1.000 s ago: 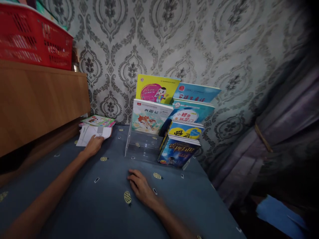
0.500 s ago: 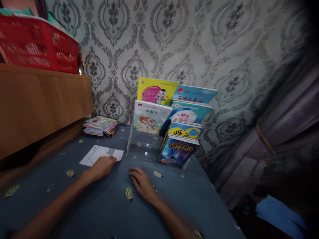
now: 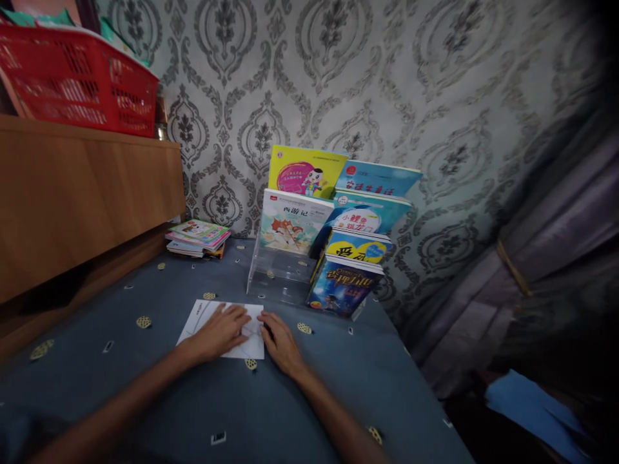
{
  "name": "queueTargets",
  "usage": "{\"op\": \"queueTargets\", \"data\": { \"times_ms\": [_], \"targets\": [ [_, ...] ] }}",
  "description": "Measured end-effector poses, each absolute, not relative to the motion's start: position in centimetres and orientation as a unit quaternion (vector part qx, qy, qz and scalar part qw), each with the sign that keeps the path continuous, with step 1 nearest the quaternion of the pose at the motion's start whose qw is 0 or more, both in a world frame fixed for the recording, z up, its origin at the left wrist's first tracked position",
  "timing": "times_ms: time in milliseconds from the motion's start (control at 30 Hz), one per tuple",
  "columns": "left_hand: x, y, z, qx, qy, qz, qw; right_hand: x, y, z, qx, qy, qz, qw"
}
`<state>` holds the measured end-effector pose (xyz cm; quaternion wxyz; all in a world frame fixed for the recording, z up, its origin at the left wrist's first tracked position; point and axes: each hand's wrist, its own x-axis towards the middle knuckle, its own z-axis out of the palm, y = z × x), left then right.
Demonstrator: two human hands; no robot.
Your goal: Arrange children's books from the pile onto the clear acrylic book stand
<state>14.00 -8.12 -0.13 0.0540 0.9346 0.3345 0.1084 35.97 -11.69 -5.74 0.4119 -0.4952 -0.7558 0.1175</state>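
A white sheet of paper [image 3: 200, 319] lies flat on the blue patterned cloth [image 3: 271, 412] in front of me. My left hand [image 3: 217, 334] rests on the sheet with its fingers stretched flat. My right hand [image 3: 279, 341] lies beside it, fingers spread, its fingertips touching the sheet's right edge. Just behind the hands stands a clear acrylic book stand [image 3: 278, 274] that holds several children's books [image 3: 345, 283] in stepped rows.
A small stack of thin colourful books [image 3: 197, 237] lies at the back left by the wall. A wooden cabinet [image 3: 82, 200] rises on the left with a red plastic basket [image 3: 77, 80] on top. A grey curtain [image 3: 541, 258] hangs at the right past the cloth's edge.
My left hand has slid the white sheet from beside the book stack toward me, to the middle of the cloth. The right hand now touches the sheet's edge.
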Motion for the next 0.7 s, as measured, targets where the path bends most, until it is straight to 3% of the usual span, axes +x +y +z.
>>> {"op": "queueTargets", "data": {
  "times_ms": [167, 700],
  "targets": [
    [12.0, -5.4, -3.1, 0.9, 0.424, 0.081, 0.067, 35.8, -12.2, -5.5, -0.502, -0.783, 0.074, 0.36],
    [15.5, -8.5, -3.9, 0.959, 0.237, 0.119, 0.095, 36.3, -15.0, -4.3, -0.503, -0.806, 0.065, 0.305]
  ]
}}
